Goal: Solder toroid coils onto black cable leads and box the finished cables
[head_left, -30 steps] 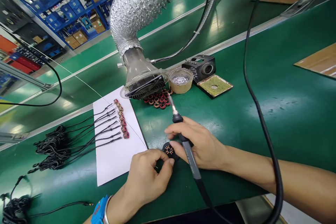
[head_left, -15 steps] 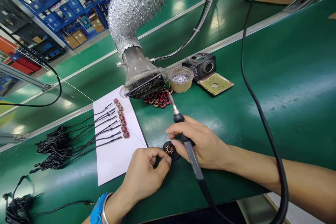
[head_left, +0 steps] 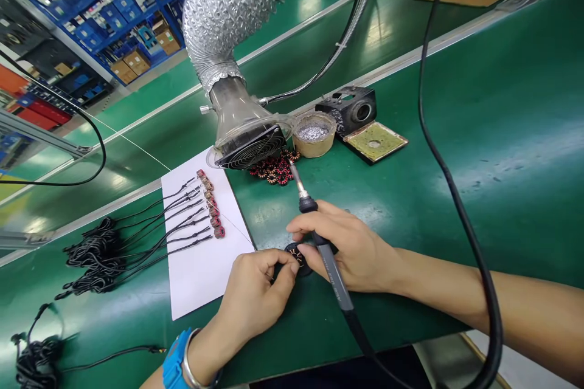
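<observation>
My right hand (head_left: 353,249) is closed around a soldering iron (head_left: 319,237), tip pointing up and away towards the fume hood. Its lower fingers rest beside a small black round holder with an orange-wound coil (head_left: 296,255) on the green bench. My left hand (head_left: 258,292) is curled, fingertips pinched at the left edge of that coil holder. A white paper sheet (head_left: 201,273) to the left carries a row of several small coils with black leads (head_left: 212,209).
A silver fume duct with a fan mouth (head_left: 249,146) hangs above a pile of red-black coils (head_left: 274,170). Behind stand a solder-dross cup (head_left: 313,134), an iron stand with yellow sponge (head_left: 374,143) and black cable bundles (head_left: 91,255) at left. The iron's cord (head_left: 451,194) loops at right.
My left hand has shifted slightly up and right, its fingers now covering more of the coil holder. The right hand and iron have barely moved.
</observation>
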`<action>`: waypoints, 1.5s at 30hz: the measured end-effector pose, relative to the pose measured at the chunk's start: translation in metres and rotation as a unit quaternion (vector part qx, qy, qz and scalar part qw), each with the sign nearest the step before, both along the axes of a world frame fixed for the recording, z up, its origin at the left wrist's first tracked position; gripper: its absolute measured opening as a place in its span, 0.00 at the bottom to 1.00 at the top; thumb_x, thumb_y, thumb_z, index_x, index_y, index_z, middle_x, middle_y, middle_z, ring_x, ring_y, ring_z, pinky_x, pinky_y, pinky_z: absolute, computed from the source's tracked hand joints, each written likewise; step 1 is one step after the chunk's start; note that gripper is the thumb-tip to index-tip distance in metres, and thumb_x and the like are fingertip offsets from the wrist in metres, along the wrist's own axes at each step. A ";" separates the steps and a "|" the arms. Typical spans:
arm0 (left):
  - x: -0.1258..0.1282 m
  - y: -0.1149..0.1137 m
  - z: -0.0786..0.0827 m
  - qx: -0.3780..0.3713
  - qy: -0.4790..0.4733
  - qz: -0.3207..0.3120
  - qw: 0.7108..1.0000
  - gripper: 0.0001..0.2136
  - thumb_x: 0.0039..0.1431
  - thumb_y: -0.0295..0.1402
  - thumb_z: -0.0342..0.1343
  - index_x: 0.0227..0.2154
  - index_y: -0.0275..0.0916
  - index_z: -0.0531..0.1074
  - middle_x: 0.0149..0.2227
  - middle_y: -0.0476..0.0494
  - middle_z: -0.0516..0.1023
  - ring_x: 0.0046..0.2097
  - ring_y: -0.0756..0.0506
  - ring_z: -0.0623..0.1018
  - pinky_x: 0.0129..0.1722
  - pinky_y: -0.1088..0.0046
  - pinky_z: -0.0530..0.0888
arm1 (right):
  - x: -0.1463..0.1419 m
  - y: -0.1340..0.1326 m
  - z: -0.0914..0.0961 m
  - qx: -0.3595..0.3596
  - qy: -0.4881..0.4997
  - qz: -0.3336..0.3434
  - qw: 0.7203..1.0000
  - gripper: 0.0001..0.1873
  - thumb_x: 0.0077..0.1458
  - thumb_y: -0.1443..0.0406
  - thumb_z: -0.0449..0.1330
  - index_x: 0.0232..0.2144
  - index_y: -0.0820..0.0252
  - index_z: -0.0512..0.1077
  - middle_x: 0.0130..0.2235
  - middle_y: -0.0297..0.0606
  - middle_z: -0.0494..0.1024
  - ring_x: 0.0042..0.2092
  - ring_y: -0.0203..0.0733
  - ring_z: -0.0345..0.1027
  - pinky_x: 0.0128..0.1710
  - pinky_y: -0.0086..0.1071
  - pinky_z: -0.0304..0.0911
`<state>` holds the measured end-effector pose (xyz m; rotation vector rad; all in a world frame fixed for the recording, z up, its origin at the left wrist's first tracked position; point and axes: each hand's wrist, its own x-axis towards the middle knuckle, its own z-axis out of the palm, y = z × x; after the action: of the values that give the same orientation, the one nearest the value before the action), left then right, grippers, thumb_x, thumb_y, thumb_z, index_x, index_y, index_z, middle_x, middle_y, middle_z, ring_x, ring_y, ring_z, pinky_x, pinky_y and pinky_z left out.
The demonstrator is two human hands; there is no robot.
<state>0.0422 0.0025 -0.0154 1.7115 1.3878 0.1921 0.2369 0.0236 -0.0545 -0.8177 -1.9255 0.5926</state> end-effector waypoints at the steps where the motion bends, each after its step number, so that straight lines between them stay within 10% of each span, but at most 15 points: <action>1: -0.001 0.000 0.000 0.002 0.001 -0.002 1.000 0.12 0.62 0.36 0.50 0.31 0.38 0.76 0.19 0.56 0.54 0.22 0.53 0.53 0.22 0.75 0.50 | 0.000 0.000 -0.001 -0.008 -0.004 0.006 1.000 0.17 0.53 0.74 0.54 0.45 0.60 0.66 0.34 0.38 0.75 0.36 0.42 0.64 0.35 0.34 0.65; 9: -0.013 0.001 0.006 0.142 0.054 -0.003 0.988 0.05 0.58 0.34 0.54 0.32 0.38 0.71 0.18 0.59 0.47 0.19 0.53 0.54 0.20 0.77 0.53 | -0.003 -0.002 0.000 0.032 -0.022 0.037 0.999 0.11 0.56 0.74 0.51 0.42 0.60 0.66 0.30 0.35 0.74 0.30 0.39 0.60 0.31 0.32 0.60; 18: -0.014 0.004 -0.006 0.291 0.049 -0.074 0.952 0.06 0.62 0.29 0.52 0.36 0.39 0.75 0.32 0.49 0.81 0.29 0.51 0.77 0.31 0.78 0.69 | -0.001 -0.002 -0.001 0.054 -0.034 0.034 0.997 0.12 0.56 0.73 0.52 0.43 0.60 0.66 0.32 0.37 0.74 0.31 0.39 0.59 0.31 0.32 0.60; 36: -0.008 -0.009 -0.015 0.433 0.064 -0.165 0.884 0.04 0.61 0.28 0.54 0.37 0.37 0.72 0.24 0.50 0.77 0.23 0.50 0.74 0.25 0.73 0.65 | -0.008 -0.009 -0.005 0.039 0.013 -0.015 0.999 0.12 0.57 0.73 0.52 0.44 0.62 0.64 0.33 0.39 0.73 0.34 0.42 0.62 0.34 0.36 0.64; 45: 0.000 -0.015 -0.022 0.445 0.046 -0.112 0.888 0.04 0.58 0.24 0.54 0.29 0.38 0.68 0.21 0.52 0.72 0.22 0.51 0.70 0.23 0.73 0.62 | -0.004 -0.005 -0.004 0.028 0.018 -0.008 0.999 0.13 0.56 0.74 0.51 0.45 0.63 0.64 0.34 0.39 0.74 0.34 0.41 0.63 0.35 0.35 0.65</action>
<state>0.0421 -0.0129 -0.0372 2.6409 1.2198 0.7099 0.2333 0.0183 -0.0587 -0.7818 -1.8928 0.5377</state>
